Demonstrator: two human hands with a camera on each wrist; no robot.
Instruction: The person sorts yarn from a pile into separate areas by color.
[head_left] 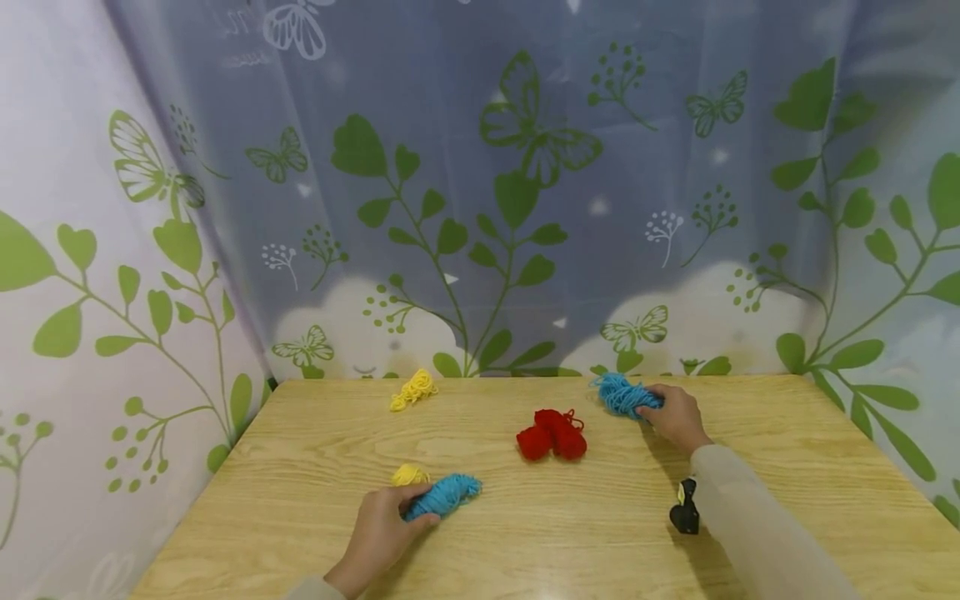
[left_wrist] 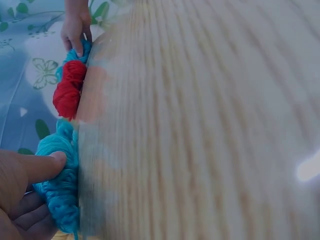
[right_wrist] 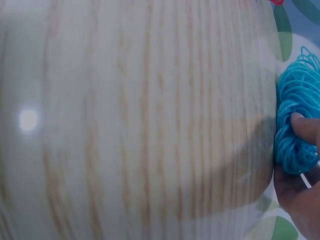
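My left hand [head_left: 381,529] grips a blue yarn bundle [head_left: 448,496] at the front left of the table, thumb on one side and fingers round the other. Just behind that bundle, a small yellow yarn bundle [head_left: 410,475] shows partly. Toward the back right, my right hand [head_left: 677,417] holds a second blue yarn bundle [head_left: 624,395] by its right end; loose loops stick out at its far end. Between the two hands lie red yarn bundles [head_left: 551,435], close together. Another yellow yarn bundle [head_left: 415,390] lies near the table's back edge, left of the middle.
The wooden table [head_left: 300,450] ends at the back against a curtain [head_left: 450,208] printed with leaves and butterflies, which also hangs at both sides. A black device [head_left: 684,508] is at my right wrist, beside the sleeve [head_left: 750,517].
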